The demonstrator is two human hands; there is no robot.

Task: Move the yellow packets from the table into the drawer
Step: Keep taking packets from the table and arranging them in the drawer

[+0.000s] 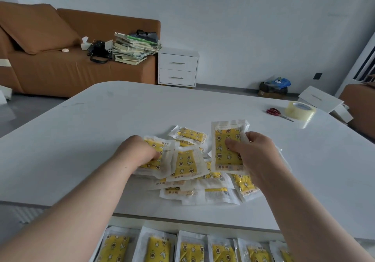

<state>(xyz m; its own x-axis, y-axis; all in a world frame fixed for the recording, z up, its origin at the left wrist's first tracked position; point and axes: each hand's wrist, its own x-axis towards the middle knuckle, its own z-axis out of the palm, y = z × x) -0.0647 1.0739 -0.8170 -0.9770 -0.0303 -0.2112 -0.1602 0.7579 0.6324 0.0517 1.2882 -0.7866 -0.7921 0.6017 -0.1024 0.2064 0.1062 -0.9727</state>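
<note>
**One packet raised above the pile**

On our left hand [140,152] the fingertips are hidden, curled down into the yellow packets [203,182] heaped on the table [142,109]; grip unclear. Our right hand [256,156] pinches one packet [225,140] upright, thumb on its face, fingers behind. The drawer [125,221] below is cut off.

Head-worn view, forward-down over the table [142,109]

Both bare forearms reach over the table [60,180] at its near edge; left hand [140,152] knuckles-up, fingers curled downward (grip hidden); right hand [255,156] pinches a yellow packet [227,146] upright, thumb in front.
</note>
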